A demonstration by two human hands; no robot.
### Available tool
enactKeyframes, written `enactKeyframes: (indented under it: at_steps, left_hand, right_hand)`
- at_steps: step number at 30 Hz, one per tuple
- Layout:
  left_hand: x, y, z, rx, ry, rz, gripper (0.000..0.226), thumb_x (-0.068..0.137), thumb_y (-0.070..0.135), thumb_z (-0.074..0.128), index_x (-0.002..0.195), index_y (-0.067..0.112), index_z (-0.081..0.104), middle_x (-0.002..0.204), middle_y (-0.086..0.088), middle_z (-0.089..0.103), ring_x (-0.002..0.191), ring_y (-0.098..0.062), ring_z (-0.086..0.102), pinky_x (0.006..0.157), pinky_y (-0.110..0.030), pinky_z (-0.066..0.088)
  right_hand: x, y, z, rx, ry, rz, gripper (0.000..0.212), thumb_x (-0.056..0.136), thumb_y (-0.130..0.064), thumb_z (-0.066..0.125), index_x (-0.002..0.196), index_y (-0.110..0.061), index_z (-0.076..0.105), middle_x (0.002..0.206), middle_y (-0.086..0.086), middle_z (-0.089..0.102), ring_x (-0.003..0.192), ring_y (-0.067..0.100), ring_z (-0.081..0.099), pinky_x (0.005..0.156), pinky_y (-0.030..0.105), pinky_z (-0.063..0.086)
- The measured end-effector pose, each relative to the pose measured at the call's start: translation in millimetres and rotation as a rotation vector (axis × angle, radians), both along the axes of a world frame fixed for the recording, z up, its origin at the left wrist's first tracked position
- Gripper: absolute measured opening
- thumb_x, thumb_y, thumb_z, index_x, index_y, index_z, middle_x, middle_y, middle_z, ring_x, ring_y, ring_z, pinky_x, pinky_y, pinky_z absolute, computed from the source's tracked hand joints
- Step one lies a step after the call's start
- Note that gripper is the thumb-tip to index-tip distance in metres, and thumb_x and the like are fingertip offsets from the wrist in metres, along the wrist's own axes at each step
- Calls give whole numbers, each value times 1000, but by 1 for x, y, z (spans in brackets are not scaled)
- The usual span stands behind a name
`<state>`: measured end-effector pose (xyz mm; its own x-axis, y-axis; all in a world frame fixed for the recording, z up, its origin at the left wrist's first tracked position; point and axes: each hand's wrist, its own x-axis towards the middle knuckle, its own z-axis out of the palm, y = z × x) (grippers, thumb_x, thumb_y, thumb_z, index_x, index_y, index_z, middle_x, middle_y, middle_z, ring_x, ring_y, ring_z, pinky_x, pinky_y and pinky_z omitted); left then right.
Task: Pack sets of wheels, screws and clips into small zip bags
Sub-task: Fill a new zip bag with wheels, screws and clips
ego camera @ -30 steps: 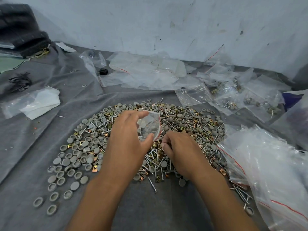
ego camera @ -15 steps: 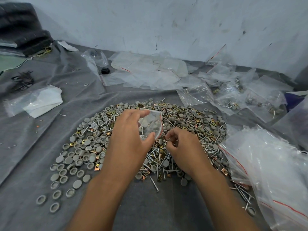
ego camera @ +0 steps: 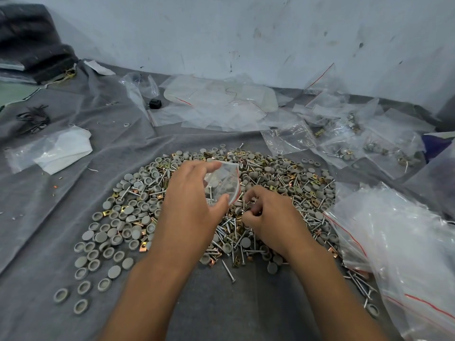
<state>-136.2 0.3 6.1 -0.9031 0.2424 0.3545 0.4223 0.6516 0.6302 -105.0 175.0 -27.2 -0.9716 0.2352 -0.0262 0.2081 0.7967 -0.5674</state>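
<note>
The left hand (ego camera: 194, 205) pinches a small zip bag (ego camera: 222, 183) held open above the pile, with a few parts visible inside; the right hand (ego camera: 268, 217), just beside and below it, has its fingers curled on screws (ego camera: 234, 225) from the heap. Beyond the right hand lie several filled bags (ego camera: 344, 153). Judged from the large loose pile of wheels (ego camera: 118, 222), screws and clips (ego camera: 144, 247) around both hands, most packing remains.

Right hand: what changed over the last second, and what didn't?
The right hand went from lying knuckles-up on the pile of grey wheels, silver screws and brass clips to curling its fingers and pinching small parts beside the bag's mouth. The left hand kept holding the small clear zip bag with a red stripe open in the same spot.
</note>
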Motion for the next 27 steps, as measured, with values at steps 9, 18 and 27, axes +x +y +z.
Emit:
enactKeyframes:
  at_steps: [9,18,27]
  left_hand:
    - [1,1,1,-19,9,5,54,83,28,78,132,29,56,115,19,48,90,2,49,82,5,30]
    - [1,1,0,-15,9,3,55,83,28,78,133,31,55,115,21,47,92,2,49,81,4,33]
    - [-1,1,0,0,9,4,54,82,25,79,131,28,58,112,19,47,88,4,48,83,5,29]
  right_hand:
    - [4,18,3,-179,0,27,17,97,-26,64,85,-36,62,74,-11,67,58,-2,60,49,11,43]
    - [8,19,-1,18,-69,93,13,97,-38,65,108,-45,63,83,-19,67,69,-2,61,61,21,45]
    - [9,4,3,173,-26,130,20,96,-39,62,115,-42,62,82,-11,64,72,4,59,70,34,55]
